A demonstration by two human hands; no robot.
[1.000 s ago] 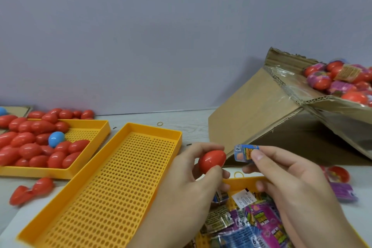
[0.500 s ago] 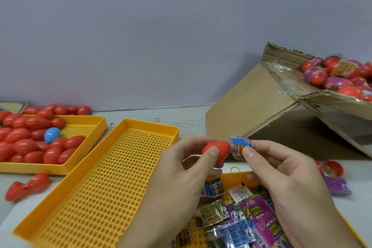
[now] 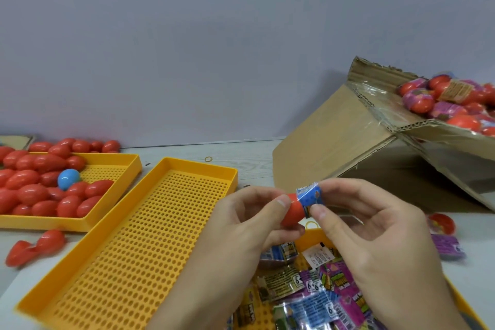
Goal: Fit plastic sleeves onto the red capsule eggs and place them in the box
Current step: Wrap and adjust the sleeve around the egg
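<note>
Head camera view looking down at a table. Left hand grips a red capsule egg between thumb and fingers. Right hand pinches a blue plastic sleeve that covers the egg's right end. Both are held above the table's near edge, over a tray of loose sleeves. A tilted cardboard box holding sleeved eggs sits toward the far right corner. A yellow tray of bare red eggs lies at the left edge.
</note>
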